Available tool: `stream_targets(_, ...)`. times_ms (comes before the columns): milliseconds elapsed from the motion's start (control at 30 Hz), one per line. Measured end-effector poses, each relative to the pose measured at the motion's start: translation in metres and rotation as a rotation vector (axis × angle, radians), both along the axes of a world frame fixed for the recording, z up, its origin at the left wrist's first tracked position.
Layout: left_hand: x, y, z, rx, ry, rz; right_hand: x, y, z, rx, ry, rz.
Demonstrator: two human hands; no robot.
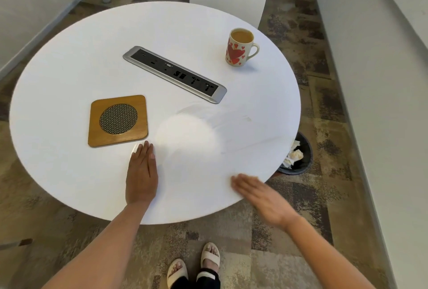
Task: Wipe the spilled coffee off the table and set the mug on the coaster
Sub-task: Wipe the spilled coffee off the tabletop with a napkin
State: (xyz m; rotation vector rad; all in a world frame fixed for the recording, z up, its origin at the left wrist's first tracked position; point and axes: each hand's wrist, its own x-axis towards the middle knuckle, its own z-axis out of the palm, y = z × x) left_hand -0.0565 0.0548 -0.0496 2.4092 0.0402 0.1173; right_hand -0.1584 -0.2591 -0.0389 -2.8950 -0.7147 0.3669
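The left hand (141,174) is lying flat and empty on the counter (69,64); the blurred right hand (259,193) is open, empty. The full mug (239,46) is standing far from the coaster (118,120): carry it level by its handle.

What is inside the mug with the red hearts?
The mug holds light brown coffee, filled close to the rim. The coffee hides the bottom of the mug, so nothing below its surface can be seen. The mug stands on the bare table.
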Motion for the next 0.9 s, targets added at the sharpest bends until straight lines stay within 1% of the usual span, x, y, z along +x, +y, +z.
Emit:
stream_targets(100, 0.000, -0.001, 0.000, 0.018, -0.001, -0.011, 0.021, -0.037, 0.009, 0.035, 0.013, -0.220)
stream_targets(200, 0.000, -0.001, 0.000, 0.025, 0.006, -0.008, 0.056, -0.050, 0.012, 0.108, -0.002, -0.480)
stream_targets(233, 0.000, -0.001, 0.000, 0.027, 0.004, -0.010, 0.069, -0.047, 0.011, 0.119, -0.007, -0.551)
stream_targets(333, 0.001, -0.002, 0.001, 0.038, 0.007, -0.014, 0.096, -0.015, 0.006, 0.065, -0.057, -0.749)
stream_targets(367, 0.001, -0.002, 0.001, 0.041, 0.006, -0.015, 0.099, 0.000, 0.006, 0.067, -0.078, -0.782)
stream_targets(400, 0.001, -0.002, 0.000, 0.042, 0.004, -0.016, 0.101, 0.017, 0.005, 0.097, -0.093, -0.771)
stream_targets(433, 0.001, -0.002, 0.000, 0.044, 0.002, -0.016, 0.100, 0.037, 0.004, 0.145, -0.089, -0.714)
stream_targets(467, 0.001, -0.001, 0.001, 0.043, 0.001, -0.016, 0.097, 0.060, 0.003, 0.199, -0.067, -0.614)
stream_targets(567, 0.001, -0.002, 0.001, 0.037, 0.000, -0.014, 0.075, 0.120, -0.002, 0.327, 0.060, -0.216)
stream_targets(633, 0.002, -0.002, 0.002, 0.032, -0.010, -0.004, 0.066, 0.129, -0.002, 0.381, 0.121, -0.027)
stream_targets(667, 0.002, -0.003, 0.002, 0.031, -0.013, -0.001, 0.069, 0.123, -0.001, 0.384, 0.134, 0.023)
stream_targets(700, 0.002, -0.003, 0.003, 0.033, -0.018, -0.002, 0.075, 0.112, 0.001, 0.368, 0.127, 0.041)
stream_targets(767, 0.001, -0.003, 0.003, 0.038, -0.023, -0.005, 0.093, 0.086, 0.002, 0.320, 0.057, -0.008)
stream_targets(833, 0.001, -0.004, 0.003, 0.036, -0.026, 0.001, 0.116, 0.055, 0.004, 0.244, -0.059, -0.159)
stream_targets(900, 0.002, -0.004, 0.003, 0.036, -0.025, 0.004, 0.138, 0.025, 0.004, 0.190, -0.141, -0.386)
